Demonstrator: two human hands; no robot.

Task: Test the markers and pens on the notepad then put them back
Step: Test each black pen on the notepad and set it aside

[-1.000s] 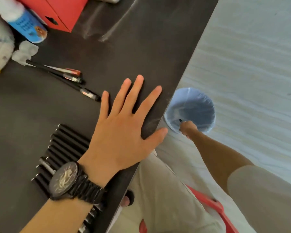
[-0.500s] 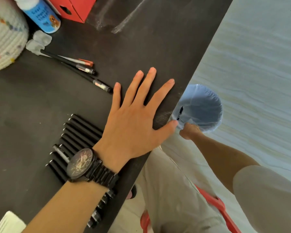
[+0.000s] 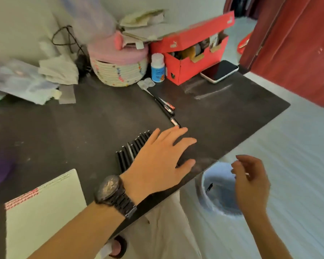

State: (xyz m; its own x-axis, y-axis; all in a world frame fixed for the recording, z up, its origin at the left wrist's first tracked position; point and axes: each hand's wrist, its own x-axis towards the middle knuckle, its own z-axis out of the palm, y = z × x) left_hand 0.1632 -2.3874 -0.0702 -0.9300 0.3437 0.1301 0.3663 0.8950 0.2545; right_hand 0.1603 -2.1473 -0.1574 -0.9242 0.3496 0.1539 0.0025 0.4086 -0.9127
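The left hand [image 3: 161,161], with a black metal wristwatch [image 3: 110,189] on its wrist, lies palm down on the dark matte tabletop [image 3: 82,128]. Its fingers are straight and spread, gripping nothing. The palm and wrist cover the near ends of a row of black capped pens [image 3: 133,152] laid side by side, whose far ends fan out past the little-finger side.

The right hand [image 3: 251,184] hovers off the table edge, fingers loosely curled and apart. Nothing can be made out in its grasp, though it is blurred. Directly beneath it stands a round pale-blue plastic bin [image 3: 213,202] on the floor, with a single black pen [image 3: 209,187] lying inside, just left of the right palm.

Three loose slim pens with clear tips [image 3: 166,107] lie just beyond the left fingertips, the nearest almost touching them. A white notepad with a red-printed top strip [image 3: 45,212] lies beside the left forearm, on its outer side. Well beyond the left hand stand a red cardboard box [image 3: 191,58] and a woven cream basket [image 3: 118,71].
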